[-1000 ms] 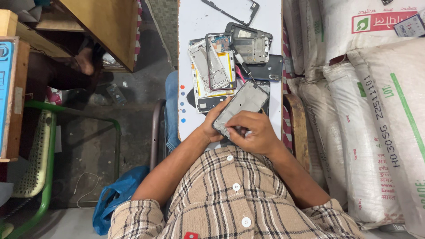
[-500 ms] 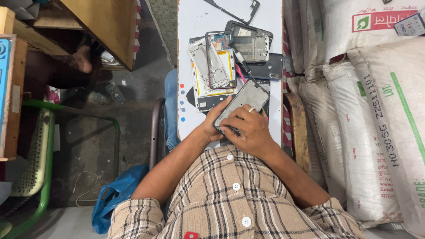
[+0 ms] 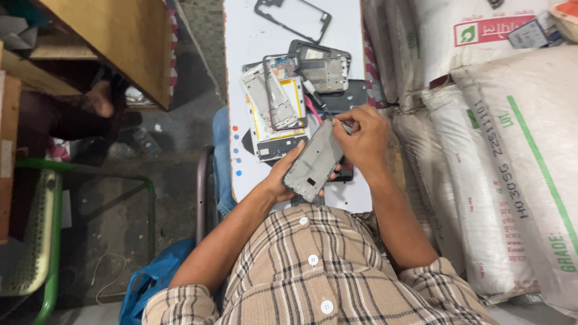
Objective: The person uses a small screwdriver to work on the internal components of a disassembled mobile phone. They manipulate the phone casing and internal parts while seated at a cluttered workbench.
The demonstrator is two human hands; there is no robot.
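Note:
My left hand (image 3: 284, 176) holds a grey phone frame (image 3: 313, 161) from below, tilted over the near end of a narrow white table (image 3: 253, 36). My right hand (image 3: 363, 139) rests at the frame's top edge, its fingers pinched on a thin tool whose tip meets that edge. Just beyond lies a pile of phone parts (image 3: 283, 96): grey frames, a yellow-edged plate and a dark back cover. An empty black frame (image 3: 293, 18) lies at the far end of the table.
Large white woven sacks (image 3: 512, 150) are stacked along the right. A wooden bench (image 3: 114, 42) stands upper left, with another person's foot (image 3: 99, 99) under it. A green metal chair (image 3: 36, 241) is at the left and a blue bag (image 3: 147, 283) lies on the floor.
My right hand has shifted from the phone frame's lower part up to its top edge. The frame has turned more upright in my left hand.

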